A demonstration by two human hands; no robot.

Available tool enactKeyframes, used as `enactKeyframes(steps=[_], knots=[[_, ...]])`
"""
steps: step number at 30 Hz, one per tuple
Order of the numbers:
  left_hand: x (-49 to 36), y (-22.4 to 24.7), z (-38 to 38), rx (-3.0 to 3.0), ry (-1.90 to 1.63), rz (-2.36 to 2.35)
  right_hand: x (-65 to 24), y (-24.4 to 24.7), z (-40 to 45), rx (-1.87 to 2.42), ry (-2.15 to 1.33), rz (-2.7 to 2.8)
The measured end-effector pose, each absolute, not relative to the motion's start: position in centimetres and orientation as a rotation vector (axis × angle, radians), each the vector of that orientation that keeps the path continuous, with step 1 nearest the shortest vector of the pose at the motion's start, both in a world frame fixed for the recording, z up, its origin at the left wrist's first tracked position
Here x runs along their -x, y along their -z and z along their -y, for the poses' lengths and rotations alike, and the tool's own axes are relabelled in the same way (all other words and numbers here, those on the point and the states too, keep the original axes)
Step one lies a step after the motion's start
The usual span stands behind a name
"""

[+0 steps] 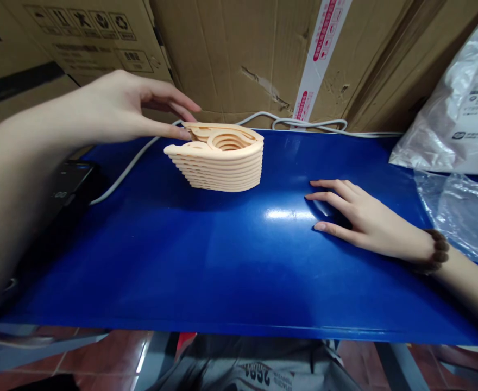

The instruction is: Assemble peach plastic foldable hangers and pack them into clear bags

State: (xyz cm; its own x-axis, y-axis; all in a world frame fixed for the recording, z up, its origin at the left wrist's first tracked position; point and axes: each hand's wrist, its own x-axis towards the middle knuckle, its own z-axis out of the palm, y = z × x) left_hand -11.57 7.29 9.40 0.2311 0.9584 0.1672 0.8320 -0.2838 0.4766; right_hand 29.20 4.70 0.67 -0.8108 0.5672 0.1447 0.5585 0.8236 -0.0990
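Observation:
A neat stack of peach plastic pieces (222, 168) stands on the blue table. Each layer has a rounded right end, a curved opening and two arms pointing left; I cannot make out what they are. At the stack's far left corner is my left hand (129, 108), thumb tip at the end of the top piece's far arm, touching it or nearly so. Its other fingers stretch out above and behind, apart from the thumb. To the right of the stack, my right hand (353, 214) rests on the table with fingers spread and nothing in it. A brown fluffy band (436, 251) circles that wrist.
Cardboard boxes (231, 60) wall off the back of the blue table (231, 271). A white cable (125, 176) runs along the rear edge and down the left. A dark phone-like device (74, 176) lies left, partly behind my forearm. Plastic bags (459, 114) lie at right.

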Motion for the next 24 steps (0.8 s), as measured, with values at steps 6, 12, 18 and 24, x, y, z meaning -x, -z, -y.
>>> enactKeyframes(steps=[6,12,18,24], knots=[[11.8,-9.3,-8.0,-2.248,-0.557,-1.718,-29.1,-0.8,-4.8,0.872,-0.078,2.838],[12.4,-8.6,-8.6,-2.303,-0.531,-1.669,-29.2,-0.7,-4.6,0.868,-0.064,2.842],[12.4,-8.7,-8.5,-2.29,-0.548,-1.633,-29.2,-0.7,-4.7,0.87,-0.074,2.838],[14.6,-7.2,-7.3,-2.176,-0.63,-1.647,-28.8,-0.7,-4.1,0.985,-0.131,2.788]])
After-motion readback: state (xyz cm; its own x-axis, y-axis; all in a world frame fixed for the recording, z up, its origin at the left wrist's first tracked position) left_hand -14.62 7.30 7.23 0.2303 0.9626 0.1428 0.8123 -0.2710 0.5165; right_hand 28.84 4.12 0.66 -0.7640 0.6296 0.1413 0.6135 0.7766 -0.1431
